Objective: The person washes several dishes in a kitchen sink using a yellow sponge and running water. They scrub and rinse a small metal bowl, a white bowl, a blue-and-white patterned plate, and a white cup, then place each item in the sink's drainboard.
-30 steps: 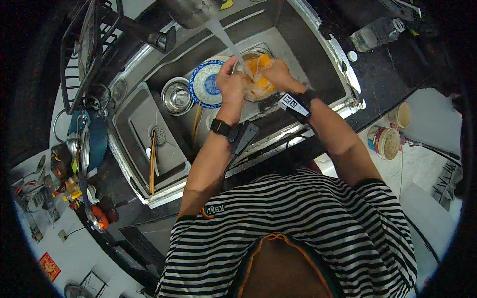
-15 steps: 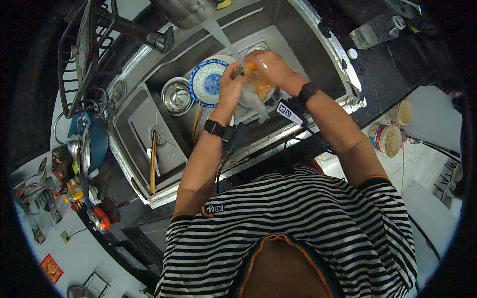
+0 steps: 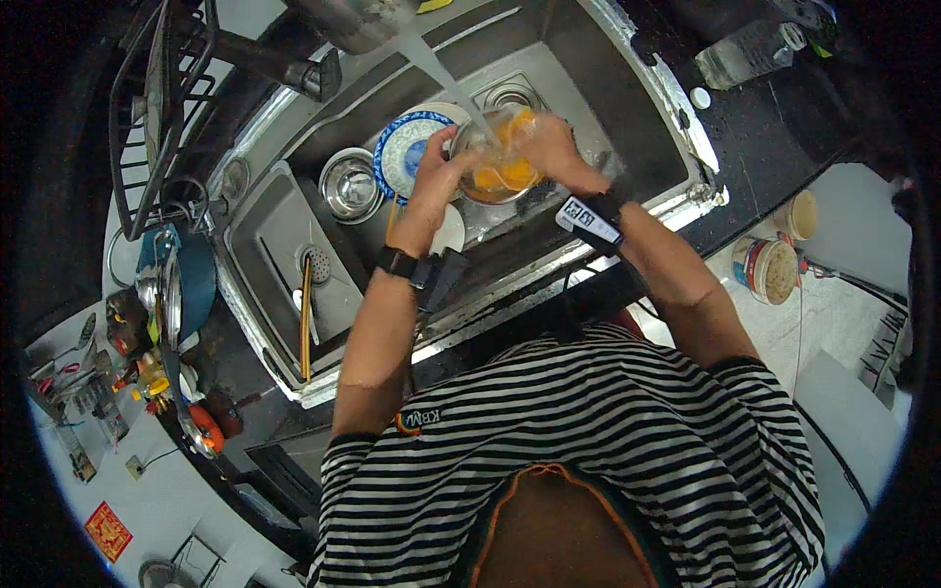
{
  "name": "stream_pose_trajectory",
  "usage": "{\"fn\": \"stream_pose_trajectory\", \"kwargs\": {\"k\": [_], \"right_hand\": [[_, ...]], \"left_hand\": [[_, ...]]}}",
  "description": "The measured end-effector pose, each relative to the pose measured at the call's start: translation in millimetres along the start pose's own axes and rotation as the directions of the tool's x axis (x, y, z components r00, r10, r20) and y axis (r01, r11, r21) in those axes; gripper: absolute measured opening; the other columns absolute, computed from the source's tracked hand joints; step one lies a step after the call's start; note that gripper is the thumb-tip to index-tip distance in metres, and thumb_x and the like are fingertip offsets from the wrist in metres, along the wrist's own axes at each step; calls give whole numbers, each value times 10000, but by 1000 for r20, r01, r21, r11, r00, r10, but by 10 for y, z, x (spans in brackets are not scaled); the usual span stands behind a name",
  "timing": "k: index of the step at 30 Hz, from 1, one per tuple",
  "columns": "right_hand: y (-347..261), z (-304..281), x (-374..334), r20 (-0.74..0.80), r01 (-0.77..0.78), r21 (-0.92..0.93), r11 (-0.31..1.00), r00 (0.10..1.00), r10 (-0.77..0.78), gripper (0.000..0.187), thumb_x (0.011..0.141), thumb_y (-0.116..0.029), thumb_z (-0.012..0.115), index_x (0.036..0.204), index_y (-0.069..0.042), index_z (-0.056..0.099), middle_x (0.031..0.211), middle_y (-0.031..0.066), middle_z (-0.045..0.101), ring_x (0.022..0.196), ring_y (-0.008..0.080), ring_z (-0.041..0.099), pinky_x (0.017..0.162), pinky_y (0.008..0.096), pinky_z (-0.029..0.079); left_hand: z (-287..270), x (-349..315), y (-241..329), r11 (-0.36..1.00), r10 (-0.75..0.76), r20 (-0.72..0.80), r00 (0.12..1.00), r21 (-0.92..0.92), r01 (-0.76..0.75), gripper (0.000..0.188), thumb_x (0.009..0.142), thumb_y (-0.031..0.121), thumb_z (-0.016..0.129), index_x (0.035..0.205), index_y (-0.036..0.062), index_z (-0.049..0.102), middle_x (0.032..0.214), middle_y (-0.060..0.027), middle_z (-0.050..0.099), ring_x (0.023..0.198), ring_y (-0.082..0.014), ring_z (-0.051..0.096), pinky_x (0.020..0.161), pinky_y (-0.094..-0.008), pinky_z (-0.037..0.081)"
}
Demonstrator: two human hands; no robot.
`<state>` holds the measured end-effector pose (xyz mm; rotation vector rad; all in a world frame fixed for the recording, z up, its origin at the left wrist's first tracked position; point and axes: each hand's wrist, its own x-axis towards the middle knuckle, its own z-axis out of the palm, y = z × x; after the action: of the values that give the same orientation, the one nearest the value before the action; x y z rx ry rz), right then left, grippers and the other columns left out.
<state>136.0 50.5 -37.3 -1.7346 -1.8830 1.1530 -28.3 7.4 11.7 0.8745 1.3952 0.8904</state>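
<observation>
A glass bowl (image 3: 498, 162) (orange inside) is held over the sink (image 3: 549, 59) under running water (image 3: 436, 69). It is gripped by the left hand (image 3: 436, 181) and right hand (image 3: 551, 147), both closed on its rim. Most of the bowl is hidden by fingers.

Blue-and-white patterned plate (image 3: 412, 147) lies in the sink (image 3: 627, 127), with a small steel bowl (image 3: 350, 184) just beside it on the left. Wooden chopsticks (image 3: 305, 318) rest in the shallower side basin (image 3: 265, 225). Black wire dish rack (image 3: 147, 108) stands on the counter at upper left. Clear plastic bottle (image 3: 740, 54) lies on the dark counter (image 3: 784, 127) at upper right. Two round tubs (image 3: 774, 267) sit on the floor below that counter.
</observation>
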Motion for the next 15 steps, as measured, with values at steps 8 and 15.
{"fn": "stream_pose_trajectory", "kwargs": {"k": [8,15], "right_hand": [[-64,-99,103,-279,313,-56,948,907,-316,207,684,-147,630,884,-93,629,862,160,624,771,338,612,649,393,497],[-25,395,-247,219,-205,976,-77,909,354,231,775,-83,656,973,23,605,912,82,629,759,183,624,658,326,510]], "left_hand": [[348,46,-132,959,122,-284,951,-212,-187,376,752,-9,596,1109,32,486,1037,-66,539,965,-165,507,849,-277,400],[477,-32,-188,892,334,-408,849,-154,-425,393,803,40,604,1158,45,437,1132,-70,476,1022,-168,467,906,-293,377]]}}
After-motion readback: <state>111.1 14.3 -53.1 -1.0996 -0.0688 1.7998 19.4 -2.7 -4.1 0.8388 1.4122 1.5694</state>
